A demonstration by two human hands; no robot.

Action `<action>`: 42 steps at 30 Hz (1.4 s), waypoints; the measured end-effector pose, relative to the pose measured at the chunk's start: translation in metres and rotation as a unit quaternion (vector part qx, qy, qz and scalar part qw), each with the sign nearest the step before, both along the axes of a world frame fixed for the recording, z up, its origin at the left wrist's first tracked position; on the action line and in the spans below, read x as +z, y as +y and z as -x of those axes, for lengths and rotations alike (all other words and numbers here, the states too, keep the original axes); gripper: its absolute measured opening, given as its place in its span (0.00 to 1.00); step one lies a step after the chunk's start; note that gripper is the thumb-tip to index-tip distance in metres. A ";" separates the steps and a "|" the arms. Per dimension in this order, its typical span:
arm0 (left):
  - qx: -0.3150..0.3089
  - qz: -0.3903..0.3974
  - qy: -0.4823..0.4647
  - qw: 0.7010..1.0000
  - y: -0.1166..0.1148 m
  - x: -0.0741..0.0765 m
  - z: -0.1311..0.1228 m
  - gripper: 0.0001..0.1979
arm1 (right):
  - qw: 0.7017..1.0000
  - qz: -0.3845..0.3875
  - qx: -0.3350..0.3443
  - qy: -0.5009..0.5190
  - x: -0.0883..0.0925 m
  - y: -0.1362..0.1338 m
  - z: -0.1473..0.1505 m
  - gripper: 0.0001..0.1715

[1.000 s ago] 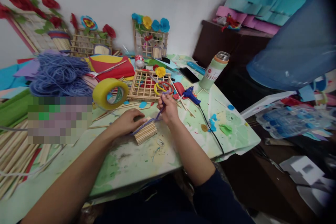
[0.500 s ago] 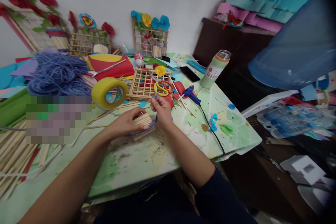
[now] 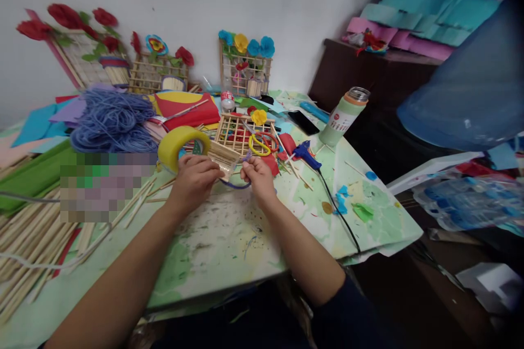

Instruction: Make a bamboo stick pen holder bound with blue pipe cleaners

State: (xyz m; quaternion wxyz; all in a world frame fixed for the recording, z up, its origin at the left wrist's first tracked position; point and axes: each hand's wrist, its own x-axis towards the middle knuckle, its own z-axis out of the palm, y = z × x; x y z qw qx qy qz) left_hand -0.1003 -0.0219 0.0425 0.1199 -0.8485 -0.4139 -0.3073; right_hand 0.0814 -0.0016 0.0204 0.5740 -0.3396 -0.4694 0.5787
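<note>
My left hand [image 3: 194,181] is closed around a small cup-like piece made of wooden sticks [image 3: 223,157], tilted so a clear, shiny plastic end faces me. A blue-purple cord [image 3: 236,185] hangs in a slack loop from that piece to my right hand [image 3: 260,179]. The fingertips of the right hand are pinched on the cord, beside the stick piece and apart from it. Just behind the hands lies a bamboo lattice [image 3: 233,130] with a yellow paper flower [image 3: 259,116] and yellow-and-red scissors [image 3: 260,145] on it.
A roll of yellow tape [image 3: 172,147] stands left of the hands, near a tangle of blue cord [image 3: 110,120] and loose sticks [image 3: 36,245]. To the right are a blue glue gun [image 3: 306,155] with its black cable, a phone [image 3: 303,122] and a green bottle [image 3: 341,120].
The stick piece has been lifted and turned, its plastic end now towards me. The cord, earlier along its side, now hangs in a loop. The whole view has shifted slightly.
</note>
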 end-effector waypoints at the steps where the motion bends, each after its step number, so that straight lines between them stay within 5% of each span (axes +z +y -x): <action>1: -0.003 -0.013 0.006 1.000 0.000 -0.001 -0.001 0.10 | 1.000 0.006 0.007 -0.012 -0.002 0.000 0.002 0.12; 10: 0.023 -0.049 0.034 0.998 -0.001 -0.004 -0.001 0.10 | 0.995 0.021 0.036 -0.096 -0.004 -0.002 0.006 0.13; 21: 0.045 0.027 -0.009 0.999 -0.004 -0.006 -0.004 0.11 | 0.988 0.041 0.070 -0.131 -0.010 -0.003 0.009 0.14; 29: 0.134 -0.013 -0.008 0.991 0.001 -0.007 0.004 0.10 | 0.995 -0.018 -0.002 -0.103 0.002 -0.006 0.004 0.12; 34: 0.152 -0.005 -0.025 0.988 0.003 -0.007 0.007 0.09 | 0.990 0.002 0.143 0.014 0.017 -0.017 -0.004 0.18; 37: 0.128 0.039 -0.084 0.987 0.001 -0.007 0.003 0.08 | 0.963 0.038 0.250 0.091 0.023 -0.023 -0.009 0.22; 39: 0.121 0.089 -0.175 0.973 -0.001 -0.007 -0.002 0.10 | 0.958 0.030 0.265 0.101 0.024 -0.025 -0.010 0.21; 42: 0.067 0.225 -0.362 0.902 -0.002 -0.008 -0.011 0.14 | 0.973 0.005 0.220 0.074 0.025 -0.023 -0.008 0.18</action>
